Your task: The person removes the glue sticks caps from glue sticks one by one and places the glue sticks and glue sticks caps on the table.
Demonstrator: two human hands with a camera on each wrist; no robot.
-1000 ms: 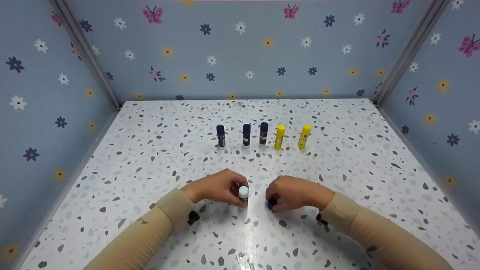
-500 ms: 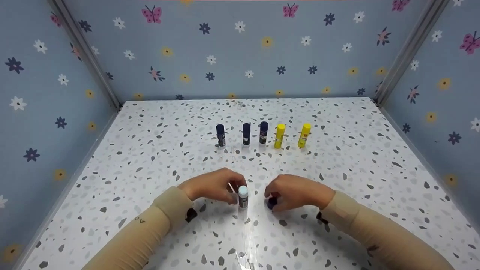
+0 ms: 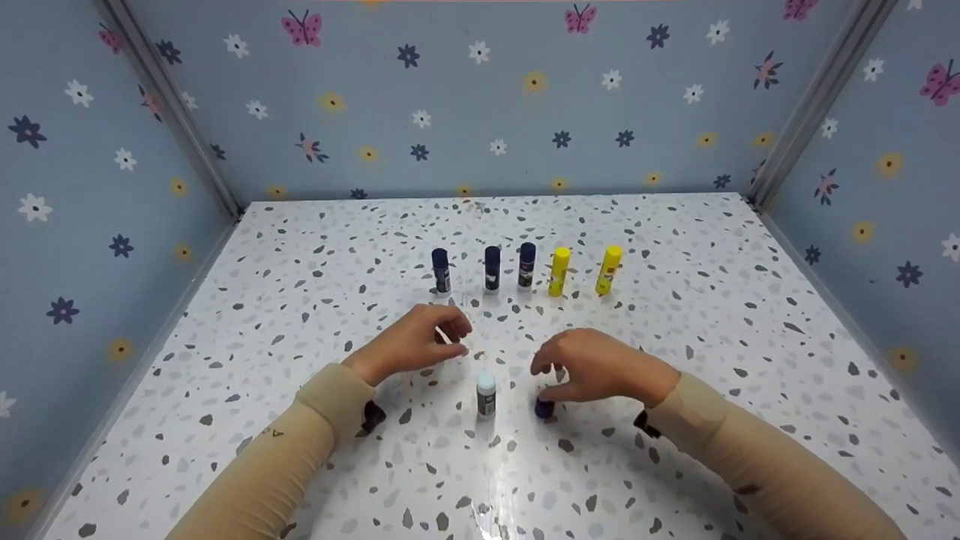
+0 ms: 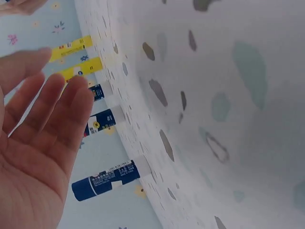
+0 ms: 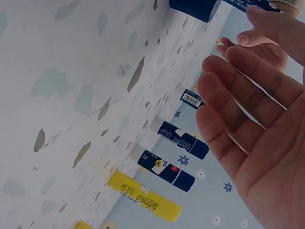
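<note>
Both my hands hover just above the desk [image 3: 675, 247] and hold nothing. My left hand [image 3: 416, 345] has its fingers loosely spread and relaxed, up and to the left of the open glue stick [image 3: 486, 394], not touching it. My right hand [image 3: 592, 366] is also slack, with the thumb and fingers apart, directly over the dark blue cap [image 3: 544, 408], which lies on the desk beside the stick.

As I judge it, the uncapping of this stick is done: the stick stands upright on its own, its pale top bare, and the cap sits apart from it to the right. Behind them, five more sticks stand in a row, all with their caps on: three dark blue sticks [image 3: 491, 268] and two yellow sticks [image 3: 559, 272]. Those look untouched, so most of the row seems left to handle.

The sticks are short, smooth plastic cylinders with printed paper labels; the wrist views show white bases on the blue ones. The cap is a small, stubby cylinder of the same dark plastic. The desk is glossy white with grey and black speckles, like terrazzo, and it reflects a bright streak of light near me. The walls around it are matte blue with printed flowers and butterflies.
</note>
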